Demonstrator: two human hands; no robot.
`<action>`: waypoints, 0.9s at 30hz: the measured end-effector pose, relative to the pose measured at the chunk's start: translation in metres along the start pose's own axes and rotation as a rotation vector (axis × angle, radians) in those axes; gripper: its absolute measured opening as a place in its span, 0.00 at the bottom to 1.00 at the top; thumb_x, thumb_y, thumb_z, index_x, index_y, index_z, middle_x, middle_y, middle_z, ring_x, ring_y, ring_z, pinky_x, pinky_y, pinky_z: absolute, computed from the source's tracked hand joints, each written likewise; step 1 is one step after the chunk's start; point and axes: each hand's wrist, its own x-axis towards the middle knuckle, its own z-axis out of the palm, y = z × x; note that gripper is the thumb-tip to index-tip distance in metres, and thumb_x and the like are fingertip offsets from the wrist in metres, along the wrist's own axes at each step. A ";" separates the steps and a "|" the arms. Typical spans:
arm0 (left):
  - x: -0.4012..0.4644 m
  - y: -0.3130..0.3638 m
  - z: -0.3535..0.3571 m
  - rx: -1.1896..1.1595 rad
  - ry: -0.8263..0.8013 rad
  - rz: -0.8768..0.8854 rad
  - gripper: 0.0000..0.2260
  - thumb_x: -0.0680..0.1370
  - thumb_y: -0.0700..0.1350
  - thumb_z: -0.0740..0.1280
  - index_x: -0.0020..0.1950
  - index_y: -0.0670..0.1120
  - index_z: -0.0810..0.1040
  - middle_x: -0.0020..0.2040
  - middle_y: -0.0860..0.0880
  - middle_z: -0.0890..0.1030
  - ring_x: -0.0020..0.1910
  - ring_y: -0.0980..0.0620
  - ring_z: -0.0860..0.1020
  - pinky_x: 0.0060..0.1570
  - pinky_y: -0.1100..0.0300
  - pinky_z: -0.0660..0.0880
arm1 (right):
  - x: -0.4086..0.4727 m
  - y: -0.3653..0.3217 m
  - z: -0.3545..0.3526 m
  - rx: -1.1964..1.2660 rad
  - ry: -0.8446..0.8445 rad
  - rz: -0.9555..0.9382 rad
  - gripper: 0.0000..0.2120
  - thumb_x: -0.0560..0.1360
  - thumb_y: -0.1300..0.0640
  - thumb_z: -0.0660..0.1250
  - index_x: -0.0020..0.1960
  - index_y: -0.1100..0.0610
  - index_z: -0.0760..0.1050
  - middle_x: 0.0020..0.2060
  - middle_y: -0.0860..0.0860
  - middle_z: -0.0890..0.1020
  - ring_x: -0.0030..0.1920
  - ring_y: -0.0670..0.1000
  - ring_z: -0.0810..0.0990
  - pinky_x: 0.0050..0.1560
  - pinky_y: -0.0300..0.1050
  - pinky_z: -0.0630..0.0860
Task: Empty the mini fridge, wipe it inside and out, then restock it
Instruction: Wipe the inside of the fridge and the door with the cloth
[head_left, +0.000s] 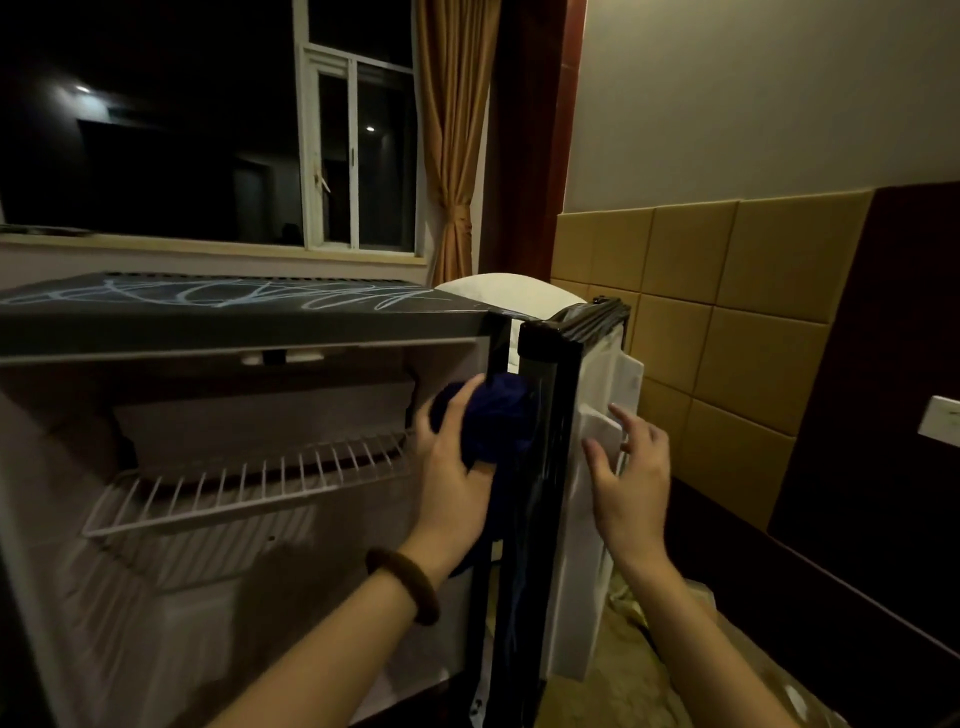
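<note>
Two forearms reach in from the bottom edge, the left one wearing a dark brown bangle (404, 586) at the wrist. Left hand (451, 470) grips a bunched dark blue cloth (496, 415), fingers curled round it, pressing it at the hinge side of the mini fridge (218, 332), right where the cabinet's right edge meets the open door (558, 467). Right hand (631, 475) is on the door's white inner lining, fingers spread and fairly straight, touching a door shelf (605, 423) and holding nothing. Fridge sits open in front, its white wire rack (249, 480) bare across the middle of the cavity, pale scribbles on its dark top. Beyond it, a white pillow (511, 296) peeks over the top's right corner, a tied gold curtain (452, 140) hangs beside the dark window (358, 156), and tan padded wall panels (727, 291) run along the right.
</note>
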 end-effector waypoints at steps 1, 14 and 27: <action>0.004 -0.002 0.007 0.073 0.040 0.054 0.31 0.74 0.32 0.64 0.61 0.67 0.63 0.70 0.48 0.58 0.67 0.50 0.62 0.67 0.56 0.61 | 0.001 0.002 0.004 -0.001 0.007 -0.005 0.18 0.76 0.58 0.65 0.65 0.53 0.71 0.61 0.53 0.70 0.62 0.51 0.68 0.60 0.42 0.65; -0.004 -0.065 0.029 0.438 0.058 0.449 0.26 0.68 0.37 0.66 0.64 0.54 0.67 0.65 0.49 0.60 0.63 0.47 0.63 0.64 0.55 0.59 | 0.007 0.018 0.033 0.258 0.055 -0.061 0.13 0.78 0.62 0.61 0.61 0.55 0.71 0.50 0.46 0.69 0.49 0.35 0.70 0.45 0.19 0.65; 0.011 -0.059 0.019 0.584 -0.033 0.648 0.34 0.59 0.36 0.77 0.60 0.50 0.68 0.61 0.46 0.62 0.59 0.43 0.63 0.57 0.50 0.67 | 0.019 0.032 0.037 0.301 -0.091 -0.063 0.12 0.79 0.60 0.59 0.59 0.46 0.68 0.55 0.49 0.70 0.51 0.33 0.69 0.49 0.22 0.65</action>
